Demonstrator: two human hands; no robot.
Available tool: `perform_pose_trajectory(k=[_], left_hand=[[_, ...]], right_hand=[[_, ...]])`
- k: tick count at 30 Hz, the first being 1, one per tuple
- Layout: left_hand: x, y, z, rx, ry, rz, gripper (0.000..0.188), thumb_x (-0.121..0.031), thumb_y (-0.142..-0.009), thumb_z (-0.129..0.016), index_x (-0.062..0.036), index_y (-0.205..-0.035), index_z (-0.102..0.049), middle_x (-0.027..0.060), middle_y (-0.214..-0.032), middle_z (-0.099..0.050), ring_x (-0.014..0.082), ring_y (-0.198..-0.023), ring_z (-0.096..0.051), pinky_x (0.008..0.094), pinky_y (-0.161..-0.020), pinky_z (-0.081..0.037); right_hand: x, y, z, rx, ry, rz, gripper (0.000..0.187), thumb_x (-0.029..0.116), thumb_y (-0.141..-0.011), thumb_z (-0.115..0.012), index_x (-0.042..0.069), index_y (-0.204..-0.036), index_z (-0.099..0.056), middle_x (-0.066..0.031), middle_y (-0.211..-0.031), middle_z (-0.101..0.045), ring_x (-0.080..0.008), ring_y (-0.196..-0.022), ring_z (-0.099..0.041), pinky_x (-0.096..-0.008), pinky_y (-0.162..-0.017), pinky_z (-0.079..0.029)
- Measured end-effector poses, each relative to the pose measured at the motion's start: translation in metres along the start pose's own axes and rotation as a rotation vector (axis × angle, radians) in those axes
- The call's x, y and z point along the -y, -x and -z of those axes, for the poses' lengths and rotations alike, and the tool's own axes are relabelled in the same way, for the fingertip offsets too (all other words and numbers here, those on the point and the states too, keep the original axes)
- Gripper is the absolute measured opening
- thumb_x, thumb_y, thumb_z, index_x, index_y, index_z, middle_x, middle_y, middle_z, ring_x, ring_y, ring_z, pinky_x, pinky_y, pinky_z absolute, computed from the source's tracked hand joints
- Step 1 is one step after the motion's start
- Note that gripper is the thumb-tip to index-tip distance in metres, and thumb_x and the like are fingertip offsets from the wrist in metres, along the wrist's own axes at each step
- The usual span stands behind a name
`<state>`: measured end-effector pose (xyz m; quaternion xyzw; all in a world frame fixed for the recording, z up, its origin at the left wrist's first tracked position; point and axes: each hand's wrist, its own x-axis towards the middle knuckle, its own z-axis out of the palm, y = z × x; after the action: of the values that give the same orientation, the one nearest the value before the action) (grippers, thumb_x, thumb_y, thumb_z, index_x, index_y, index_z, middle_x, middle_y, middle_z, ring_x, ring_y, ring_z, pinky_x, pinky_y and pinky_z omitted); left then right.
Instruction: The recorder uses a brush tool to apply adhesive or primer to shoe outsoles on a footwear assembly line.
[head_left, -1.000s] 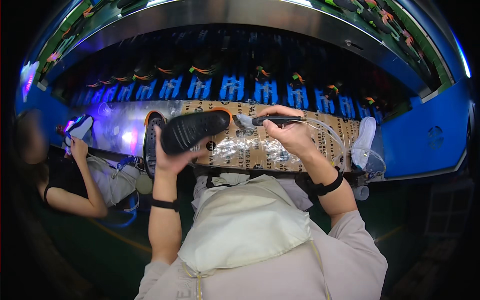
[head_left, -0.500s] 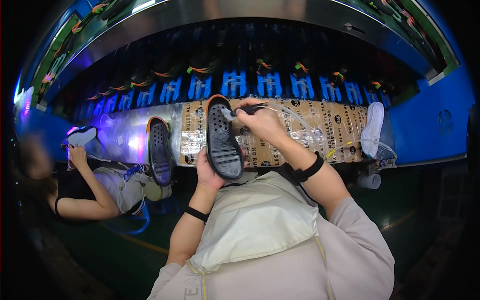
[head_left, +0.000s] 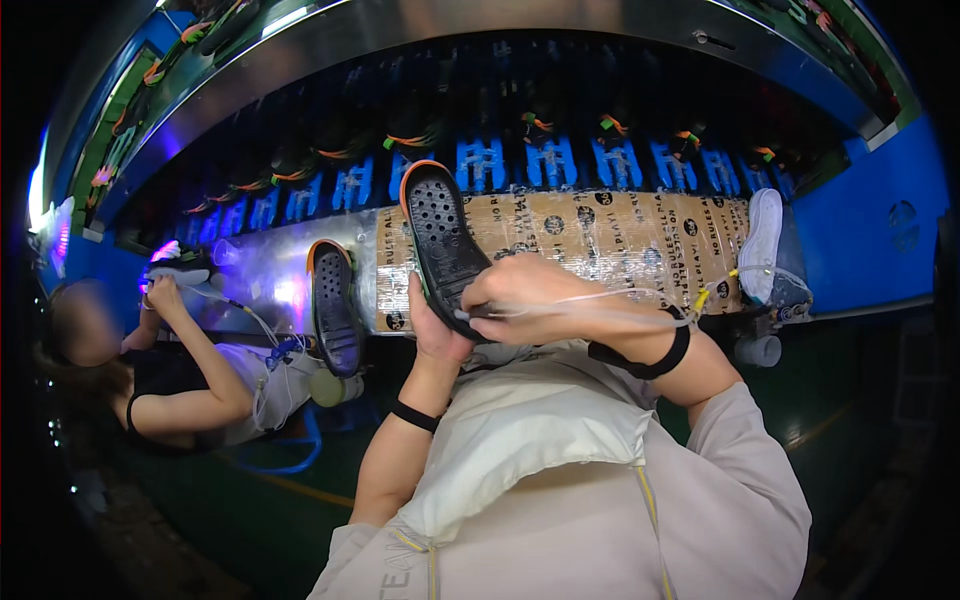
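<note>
A black shoe sole [head_left: 437, 212], orange along its toe rim and pierced with round holes at the front, tilts over the near edge of the bench. My left hand [head_left: 440, 328] grips it around the heel from below. My right hand [head_left: 525, 292] is closed on a brush whose pale tip [head_left: 463, 315] touches the heel area; the fingers hide most of its handle. From this hand a clear tube [head_left: 590, 299] trails right, over my forearm. A second black sole [head_left: 335, 305] lies to the left, partly overhanging the bench edge.
Printed cardboard [head_left: 610, 250] covers the bench in front of me. At right stands a white shoe part [head_left: 763, 235] beside a tube fitting [head_left: 785, 300]. Blue holders [head_left: 550, 165] line the back under a metal hood. At left a co-worker's hand [head_left: 163, 292] holds another shoe part.
My right hand has moved down from the holed toe end to the heel with the brush. The view has shifted slightly; my left hand keeps its hold on the sole.
</note>
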<state>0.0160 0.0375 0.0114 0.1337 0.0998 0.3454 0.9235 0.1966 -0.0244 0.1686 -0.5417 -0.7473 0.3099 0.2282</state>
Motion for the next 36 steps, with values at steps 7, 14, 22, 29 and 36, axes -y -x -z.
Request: perform_pose_trajectory(k=[7, 14, 22, 29, 36], left_hand=[[0.004, 0.004, -0.045, -0.167, -0.089, -0.001, 0.067, -0.060, -0.107, -0.029, -0.0154, -0.154, -0.048, 0.0129, -0.147, -0.059, 0.0358, -0.133, -0.059, 0.0526, -0.114, -0.047], [-0.003, 0.004, -0.043, -0.043, 0.146, 0.002, 0.072, -0.065, -0.102, -0.033, -0.0164, -0.153, -0.050, 0.0115, -0.148, -0.059, 0.0344, -0.133, -0.059, 0.0526, -0.113, -0.048], [-0.005, 0.003, -0.053, -0.162, 0.004, -0.093, 0.069, -0.064, -0.105, -0.031, -0.0174, -0.152, -0.051, 0.0111, -0.150, -0.057, 0.0328, -0.137, -0.056, 0.0497, -0.115, -0.046], [-0.012, -0.007, -0.068, -0.291, -0.124, -0.197, 0.075, -0.067, -0.104, -0.033, -0.0136, -0.155, -0.046, 0.0140, -0.156, -0.050, 0.0322, -0.142, -0.051, 0.0497, -0.120, -0.041], [-0.032, -0.004, -0.044, -0.051, 0.059, -0.186, 0.075, -0.070, -0.099, -0.044, -0.0124, -0.146, -0.055, 0.0136, -0.147, -0.058, 0.0328, -0.135, -0.057, 0.0500, -0.116, -0.046]], right_hand=[[-0.017, -0.037, 0.009, -0.887, -0.072, 0.122, 0.024, 0.007, -0.088, -0.075, 0.001, -0.110, -0.075, -0.0158, -0.094, -0.073, -0.0301, -0.082, -0.071, -0.0375, -0.074, -0.056], [-0.021, -0.044, 0.006, -0.587, -0.115, 0.350, 0.029, 0.006, -0.088, -0.075, 0.006, -0.118, -0.076, -0.0122, -0.095, -0.070, -0.0253, -0.086, -0.066, -0.0351, -0.077, -0.052], [-0.019, -0.044, 0.003, -0.477, 0.035, 0.522, 0.024, 0.013, -0.085, -0.079, 0.011, -0.109, -0.076, -0.0065, -0.089, -0.068, -0.0261, -0.085, -0.064, -0.0400, -0.075, -0.044], [-0.011, -0.040, 0.000, -0.586, 0.257, 0.464, 0.031, 0.014, -0.083, -0.080, 0.010, -0.113, -0.076, -0.0052, -0.090, -0.067, -0.0248, -0.087, -0.062, -0.0392, -0.079, -0.043], [0.000, -0.034, 0.001, -0.577, 0.137, 0.459, 0.023, 0.016, -0.085, -0.077, 0.012, -0.108, -0.077, -0.0039, -0.085, -0.066, -0.0249, -0.087, -0.062, -0.0403, -0.074, -0.042]])
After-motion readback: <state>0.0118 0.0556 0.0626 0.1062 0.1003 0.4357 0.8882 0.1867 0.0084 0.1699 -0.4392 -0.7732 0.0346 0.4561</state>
